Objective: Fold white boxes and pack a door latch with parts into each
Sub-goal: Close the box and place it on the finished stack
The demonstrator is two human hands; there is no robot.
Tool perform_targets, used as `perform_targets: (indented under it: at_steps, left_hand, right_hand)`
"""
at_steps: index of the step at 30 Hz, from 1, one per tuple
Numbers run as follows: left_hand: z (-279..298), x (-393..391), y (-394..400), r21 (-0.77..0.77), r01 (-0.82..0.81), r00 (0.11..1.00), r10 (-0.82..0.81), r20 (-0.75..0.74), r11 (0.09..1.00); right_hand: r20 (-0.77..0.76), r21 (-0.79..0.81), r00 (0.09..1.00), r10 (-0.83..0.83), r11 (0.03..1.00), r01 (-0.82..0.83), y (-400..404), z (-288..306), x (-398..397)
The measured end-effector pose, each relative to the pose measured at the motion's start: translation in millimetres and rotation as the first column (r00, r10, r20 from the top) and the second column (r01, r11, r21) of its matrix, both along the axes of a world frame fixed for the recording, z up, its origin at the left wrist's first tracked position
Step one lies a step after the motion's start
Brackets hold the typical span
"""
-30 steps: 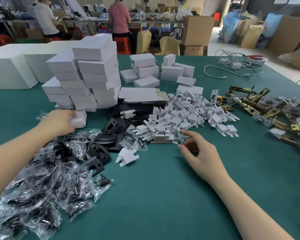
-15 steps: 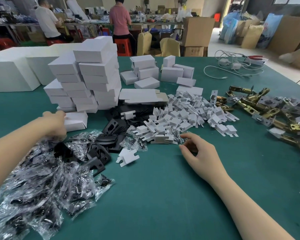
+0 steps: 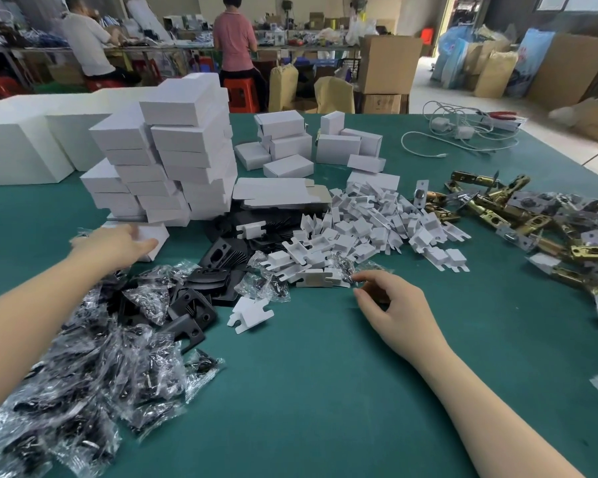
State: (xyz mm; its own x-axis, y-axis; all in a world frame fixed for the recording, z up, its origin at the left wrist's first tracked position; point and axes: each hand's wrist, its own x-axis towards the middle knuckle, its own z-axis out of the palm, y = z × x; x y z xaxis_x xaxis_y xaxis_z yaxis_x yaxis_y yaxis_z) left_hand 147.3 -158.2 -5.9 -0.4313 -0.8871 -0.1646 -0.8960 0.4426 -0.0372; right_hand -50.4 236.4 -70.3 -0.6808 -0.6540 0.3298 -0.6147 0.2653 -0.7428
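**Packed box being set at the foot of the stack**

The left hand (image 3: 113, 244) is pressing a white box (image 3: 152, 239) with extended fingers, apparently nudging it against the box stack (image 3: 173, 160). The right hand (image 3: 390, 305) is resting loosely curled on the green table (image 3: 325, 391), gripping nothing, just beside the cardboard inserts (image 3: 359, 232). Door latches (image 3: 518, 215) are lying well apart, rightward. Bagged parts (image 3: 94, 367) are crowding the near left edge; bare cloth is lying between the forearms.
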Motion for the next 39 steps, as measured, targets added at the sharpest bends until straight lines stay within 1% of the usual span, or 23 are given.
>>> perform_targets:
  at_steps: [3,6,8,10,12,16,19,23,30,33,37,39]
  left_hand:
    - [-1,4,-3,-0.038,0.027,1.0,-0.027,-0.014,0.999]
    - [0,5,-2,-0.039,0.035,0.999,-0.036,-0.016,0.999]
    - [1,4,-1,-0.015,0.043,0.998,-0.044,-0.04,0.999]
    - [2,2,0,0.042,0.073,0.996,-0.071,-0.058,0.996]
    - [6,0,4,0.069,0.112,0.994,-0.111,-0.019,0.991]
    - [6,6,5,-0.027,0.18,0.984,-0.18,0.005,0.983]
    - [2,9,3,-0.05,0.192,0.98,-0.194,-0.038,0.98]
    - [-1,2,2,-0.11,0.199,0.98,-0.199,0.01,0.974]
    - [1,-7,1,-0.073,0.159,0.986,-0.162,-0.039,0.985]
    - [5,-4,8,-0.091,0.189,0.982,-0.19,-0.002,0.978]
    - [14,-6,20,-0.078,0.19,0.971,-0.176,0.164,0.979]
    - [18,-16,35,-0.158,0.165,0.972,-0.134,0.193,0.974]
  right_hand:
    - [0.006,-0.002,1.0,-0.002,1.0,0.002,0,0,0]
    - [0.0,0.004,1.0,-0.009,1.0,0.009,0,0,0]
    - [-0.006,0.006,1.0,-0.012,1.0,0.012,0,0,0]
    - [-0.006,0.009,1.0,-0.012,1.0,0.012,0,0,1]
    - [-0.011,0.013,1.0,-0.016,1.0,0.016,1,0,1]
    - [-0.009,0.013,1.0,-0.018,1.0,0.018,0,0,0]
    - [-0.015,0.015,1.0,-0.024,1.0,0.024,-2,0,0]
    - [-0.021,0.016,0.999,-0.028,0.999,0.029,-2,0,-1]
    - [-0.016,0.018,0.999,-0.028,0.999,0.029,-2,-1,0]
    - [-0.009,0.016,1.0,-0.025,1.0,0.025,-1,-1,0]
    - [-0.013,0.019,1.0,-0.025,1.0,0.025,-1,1,1]
    - [-0.012,0.022,1.0,-0.023,0.999,0.024,-1,1,2]
